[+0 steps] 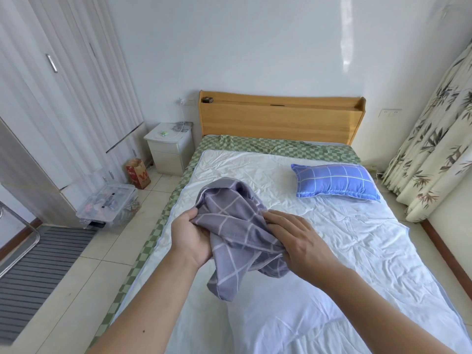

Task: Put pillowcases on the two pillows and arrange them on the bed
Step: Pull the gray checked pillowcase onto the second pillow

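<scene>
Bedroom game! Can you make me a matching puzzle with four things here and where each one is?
Things:
1. blue pillow
2. purple pillowcase
3. paper bag
4. nightstand

Places:
A. on the floor by the wardrobe
B. held in both hands
C. beside the headboard
D. lying on the white sheet

Pairs: 1-D, 2-B, 3-A, 4-C

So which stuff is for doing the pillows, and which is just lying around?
For the job:
- grey checked pillowcase, held by the left hand and right hand
- blue pillow, already covered
- bed

Just lying about:
- paper bag
- clear plastic box
- nightstand
- curtain
</scene>
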